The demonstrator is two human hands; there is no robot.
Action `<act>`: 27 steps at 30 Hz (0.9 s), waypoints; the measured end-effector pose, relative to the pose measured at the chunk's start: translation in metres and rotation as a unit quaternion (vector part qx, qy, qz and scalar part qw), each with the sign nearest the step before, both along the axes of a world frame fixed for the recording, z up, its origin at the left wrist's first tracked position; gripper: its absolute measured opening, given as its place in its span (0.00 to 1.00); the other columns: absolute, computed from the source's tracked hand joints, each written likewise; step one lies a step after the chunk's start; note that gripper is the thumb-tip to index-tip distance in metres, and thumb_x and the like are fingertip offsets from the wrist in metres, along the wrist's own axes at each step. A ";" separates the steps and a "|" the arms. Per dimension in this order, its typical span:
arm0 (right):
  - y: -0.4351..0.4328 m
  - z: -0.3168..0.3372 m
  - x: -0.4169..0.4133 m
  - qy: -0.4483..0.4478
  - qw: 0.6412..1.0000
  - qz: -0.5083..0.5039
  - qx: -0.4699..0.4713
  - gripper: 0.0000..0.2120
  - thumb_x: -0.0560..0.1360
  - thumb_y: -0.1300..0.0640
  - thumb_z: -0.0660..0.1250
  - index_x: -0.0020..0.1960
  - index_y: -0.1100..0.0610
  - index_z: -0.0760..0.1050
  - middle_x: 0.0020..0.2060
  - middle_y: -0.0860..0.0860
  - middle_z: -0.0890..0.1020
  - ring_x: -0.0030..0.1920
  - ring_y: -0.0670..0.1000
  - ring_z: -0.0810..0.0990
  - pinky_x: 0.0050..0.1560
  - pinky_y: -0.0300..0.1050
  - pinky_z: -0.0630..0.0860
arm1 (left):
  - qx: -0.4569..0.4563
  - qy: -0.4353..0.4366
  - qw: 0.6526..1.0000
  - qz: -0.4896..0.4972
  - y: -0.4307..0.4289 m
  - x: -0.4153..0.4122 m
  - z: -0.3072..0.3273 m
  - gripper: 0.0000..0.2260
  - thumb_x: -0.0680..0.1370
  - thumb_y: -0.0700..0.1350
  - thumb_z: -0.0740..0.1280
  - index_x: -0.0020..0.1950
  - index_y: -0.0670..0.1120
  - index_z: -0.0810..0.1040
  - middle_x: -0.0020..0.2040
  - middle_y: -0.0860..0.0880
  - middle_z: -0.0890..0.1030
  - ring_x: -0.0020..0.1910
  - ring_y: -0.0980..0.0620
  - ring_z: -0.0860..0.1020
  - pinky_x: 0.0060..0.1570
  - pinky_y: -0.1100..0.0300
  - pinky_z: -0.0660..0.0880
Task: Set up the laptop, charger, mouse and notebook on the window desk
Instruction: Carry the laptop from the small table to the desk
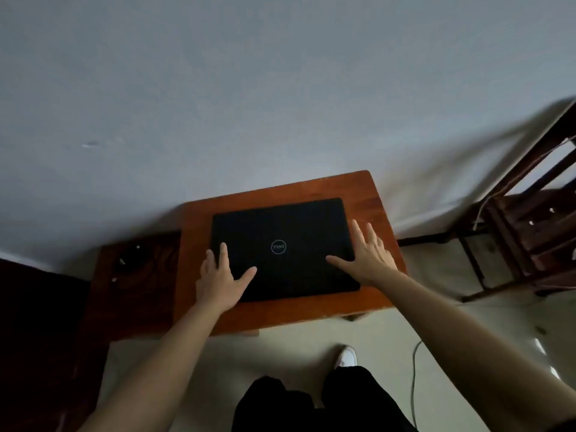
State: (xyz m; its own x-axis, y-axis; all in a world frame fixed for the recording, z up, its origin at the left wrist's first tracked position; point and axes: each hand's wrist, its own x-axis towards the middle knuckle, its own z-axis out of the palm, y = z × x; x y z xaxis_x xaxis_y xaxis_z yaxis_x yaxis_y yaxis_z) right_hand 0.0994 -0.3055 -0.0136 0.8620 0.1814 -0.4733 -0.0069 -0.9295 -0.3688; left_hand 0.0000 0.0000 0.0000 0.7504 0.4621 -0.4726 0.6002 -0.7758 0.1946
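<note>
The closed laptop lay flat on the small wooden bench at the centre of the frame. The left hand and right hand rested on its near corners, fingers spread apart, gripping nothing. Judging by this, only the laptop was placed; its lid was unopened, and no mouse or notebook showed. Dark items at the left were too dim to name.

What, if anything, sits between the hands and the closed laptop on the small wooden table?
Nothing visible. The left hand and right hand lie open, apparently flat on the lid of the laptop.
</note>
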 end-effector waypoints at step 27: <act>0.059 -0.044 0.071 0.194 0.879 -0.423 0.101 0.56 0.59 0.15 0.57 0.78 0.44 0.58 0.75 0.61 0.63 0.73 0.67 0.64 0.70 0.69 0.67 | -0.306 0.013 0.847 0.433 0.082 0.096 -0.055 0.39 0.69 0.64 0.72 0.76 0.52 0.65 0.72 0.43 0.69 0.68 0.39 0.71 0.66 0.39 0.70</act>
